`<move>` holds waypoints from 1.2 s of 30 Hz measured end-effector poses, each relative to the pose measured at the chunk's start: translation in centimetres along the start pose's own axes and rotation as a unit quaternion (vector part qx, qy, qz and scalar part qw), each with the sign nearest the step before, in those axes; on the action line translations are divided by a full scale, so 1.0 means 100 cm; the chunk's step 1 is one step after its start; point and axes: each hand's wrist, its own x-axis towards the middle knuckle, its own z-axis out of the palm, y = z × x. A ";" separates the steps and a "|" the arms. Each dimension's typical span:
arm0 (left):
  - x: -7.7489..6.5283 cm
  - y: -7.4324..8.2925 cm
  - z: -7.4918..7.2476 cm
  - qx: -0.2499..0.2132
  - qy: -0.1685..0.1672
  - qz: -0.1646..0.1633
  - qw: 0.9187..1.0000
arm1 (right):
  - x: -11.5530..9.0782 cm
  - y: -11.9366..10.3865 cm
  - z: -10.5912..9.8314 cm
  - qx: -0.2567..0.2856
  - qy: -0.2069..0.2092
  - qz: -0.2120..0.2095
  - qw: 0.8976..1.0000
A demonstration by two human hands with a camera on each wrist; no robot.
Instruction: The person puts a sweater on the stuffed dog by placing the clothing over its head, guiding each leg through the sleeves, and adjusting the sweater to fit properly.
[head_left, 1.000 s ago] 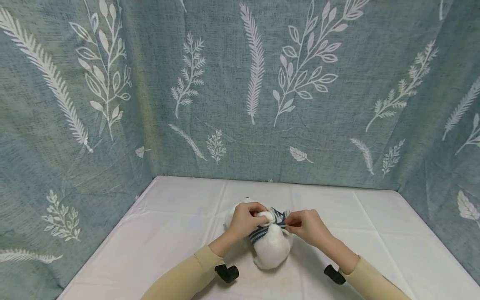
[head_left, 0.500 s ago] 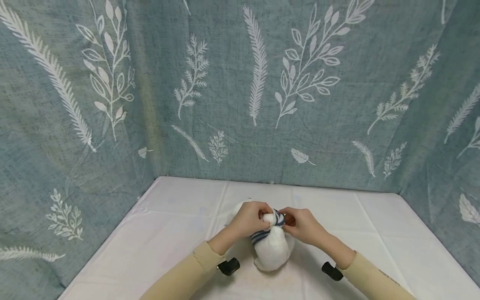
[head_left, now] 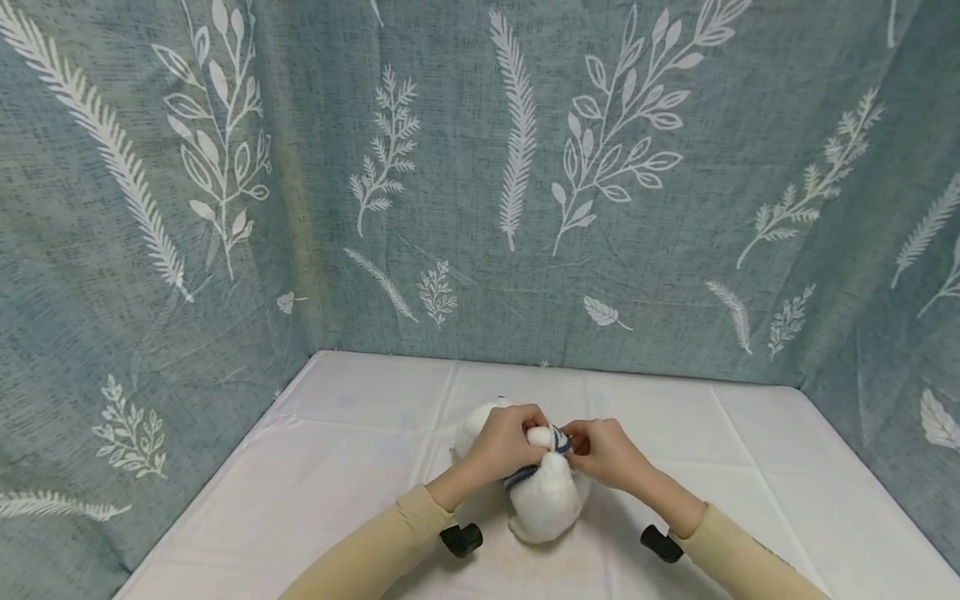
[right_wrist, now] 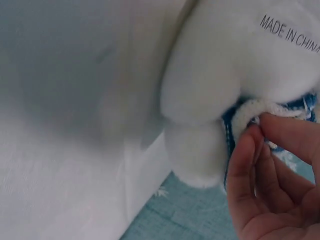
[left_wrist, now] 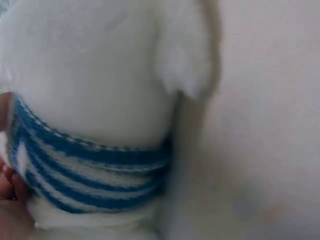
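Observation:
A white plush toy point(head_left: 547, 504) lies on the table with a blue-and-white striped knitted garment point(left_wrist: 95, 170) around its body. My left hand point(head_left: 504, 440) pinches a rounded white part of the toy beside the stripes. Opposite it, my right hand point(head_left: 609, 452) pinches the garment; in the right wrist view, thumb and fingers close on its pale knitted edge point(right_wrist: 245, 112). Printed lettering point(right_wrist: 290, 34) reading "MADE IN CHINA" shows on the toy there. Much of the garment between the hands is hidden by the fingers.
A white cloth point(head_left: 360, 442) with fold creases covers the table. Blue-green curtains point(head_left: 465, 292) with white leaf prints close off the back and both sides. Black wrist devices point(head_left: 462, 541) hang under the beige sleeves point(head_left: 378, 550).
My hands have come closer together: the right moved left to the striped knit, and the left shifted slightly right. Less of the garment shows between them. The toy stays nearly in place.

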 end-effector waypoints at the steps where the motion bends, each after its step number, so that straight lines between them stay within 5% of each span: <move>1: -0.001 -0.002 0.002 -0.020 0.007 -0.004 1.000 | -0.001 0.001 -0.001 -0.002 -0.006 0.002 1.000; 7: -0.002 -0.013 0.008 -0.114 0.039 -0.040 0.992 | -0.006 0.002 -0.005 0.015 -0.030 0.022 0.999; 17: -0.005 -0.020 0.007 -0.219 0.043 -0.073 0.972 | -0.009 -0.002 -0.005 0.012 -0.043 0.047 0.998; 24: -0.003 -0.019 0.002 -0.305 0.049 -0.107 0.945 | -0.014 0.005 0.000 0.011 -0.060 0.035 0.998; 30: -0.004 -0.003 -0.010 -0.290 0.028 -0.103 0.951 | -0.017 0.013 0.000 0.049 -0.065 -0.003 0.997; 36: -0.007 0.001 -0.008 -0.278 0.017 -0.072 0.958 | -0.021 0.017 -0.008 0.172 -0.098 0.056 0.978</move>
